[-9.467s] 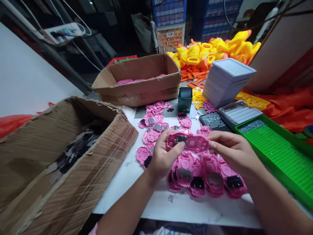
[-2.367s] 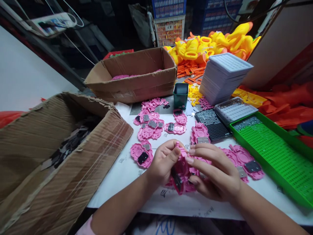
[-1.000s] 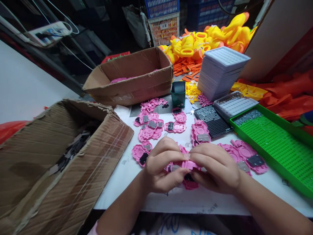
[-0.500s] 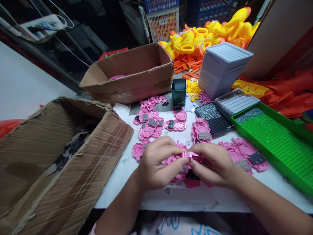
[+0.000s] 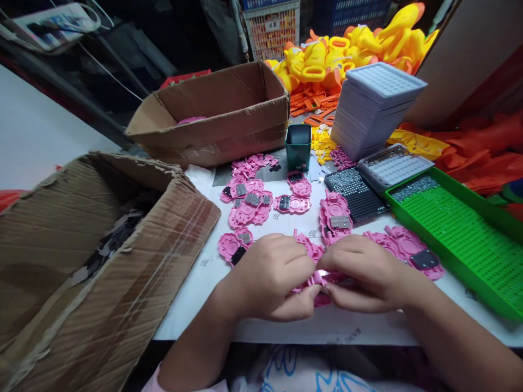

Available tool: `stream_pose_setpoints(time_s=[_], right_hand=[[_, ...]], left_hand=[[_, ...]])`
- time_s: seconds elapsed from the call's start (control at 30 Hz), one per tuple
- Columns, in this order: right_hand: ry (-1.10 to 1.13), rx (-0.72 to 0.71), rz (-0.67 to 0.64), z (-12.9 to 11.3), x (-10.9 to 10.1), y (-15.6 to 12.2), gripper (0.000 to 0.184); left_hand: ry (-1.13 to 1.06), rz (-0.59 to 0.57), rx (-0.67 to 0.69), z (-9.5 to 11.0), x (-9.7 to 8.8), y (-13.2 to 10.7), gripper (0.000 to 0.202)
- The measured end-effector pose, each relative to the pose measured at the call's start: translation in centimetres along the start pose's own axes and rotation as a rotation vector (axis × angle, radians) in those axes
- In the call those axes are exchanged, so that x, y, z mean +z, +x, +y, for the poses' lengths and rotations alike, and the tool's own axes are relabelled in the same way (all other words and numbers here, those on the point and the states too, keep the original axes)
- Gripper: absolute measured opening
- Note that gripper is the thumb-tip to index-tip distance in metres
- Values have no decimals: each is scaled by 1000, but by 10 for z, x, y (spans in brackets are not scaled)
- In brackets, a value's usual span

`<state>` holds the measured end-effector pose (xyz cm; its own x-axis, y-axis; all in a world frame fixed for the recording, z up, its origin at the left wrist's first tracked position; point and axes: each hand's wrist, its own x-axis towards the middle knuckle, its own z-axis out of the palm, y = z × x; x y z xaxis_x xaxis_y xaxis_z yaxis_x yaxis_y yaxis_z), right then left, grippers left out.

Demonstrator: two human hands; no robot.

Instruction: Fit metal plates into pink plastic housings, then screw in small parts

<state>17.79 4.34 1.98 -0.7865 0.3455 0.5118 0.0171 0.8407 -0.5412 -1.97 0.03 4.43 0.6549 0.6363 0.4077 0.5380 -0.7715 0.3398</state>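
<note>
Between my two hands is a pink plastic part (image 5: pixel 317 279), pinched by the fingertips at the table's front. My left hand (image 5: pixel 273 277) is closed on its left side, thumb underneath and fingers curled above. My right hand (image 5: pixel 363 272) grips the other side the same way, and both hands hide most of the part. More pink plastic shells lie just behind and beneath the hands. A pink shell with a grey plate (image 5: pixel 335 215) rests beyond the right hand. Left of my left hand sits a pink shell with a black plate (image 5: pixel 235 247).
A cardboard box (image 5: pixel 196 223) with dark pieces stands at left, another cardboard box (image 5: pixel 245 122) behind. A dark green cup (image 5: pixel 298 149) stands mid-table. On the right are a green tray (image 5: pixel 461 245), a black grid tray (image 5: pixel 357 196) and stacked white trays (image 5: pixel 373 109). Yellow toys (image 5: pixel 318 60) lie behind.
Both hands have moved slightly down toward the table's front edge with the pink part, and the left fingers have curled further over it. The camera view has shifted a little.
</note>
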Motion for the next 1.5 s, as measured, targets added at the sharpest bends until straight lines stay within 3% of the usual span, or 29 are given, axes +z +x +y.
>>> stream_pose_setpoints(time_s=[0.23,0.53,0.7,0.77,0.87,0.93,1.0,1.1,1.2,1.33,1.5], right_hand=[[107,-38,-36,-8,-4,1,4],[148,119,-32,-11,-4,1,6],[278,433,182,-2,3,5,9],[398,529,238,0,6,5,11],[595,539,302,2,8,5,24],[690,540,378,3,6,4,30],[727,557,453,4,4,4,29],[730,583,499,6,2,5,26],[705,595,490,7,2,6,25],[642,606,451,8,3,5,25],[592,638,392,11,3,2,23]], left_hand=[[-86,121,79,10,9,-1,25],[-134,164,30,5,13,-3,19],[-447,185,-331,-3,13,0,12],[-640,273,-468,-6,15,2,16],[-894,485,-619,-15,16,0,20],[-939,622,-706,-25,9,-4,21],[-824,660,-794,-36,-2,-11,20],[-496,517,-934,-48,-20,-21,21],[-178,199,-1045,-50,-28,-25,36],[62,-212,-993,-50,-23,-21,24],[97,-405,-919,-58,-14,-22,20]])
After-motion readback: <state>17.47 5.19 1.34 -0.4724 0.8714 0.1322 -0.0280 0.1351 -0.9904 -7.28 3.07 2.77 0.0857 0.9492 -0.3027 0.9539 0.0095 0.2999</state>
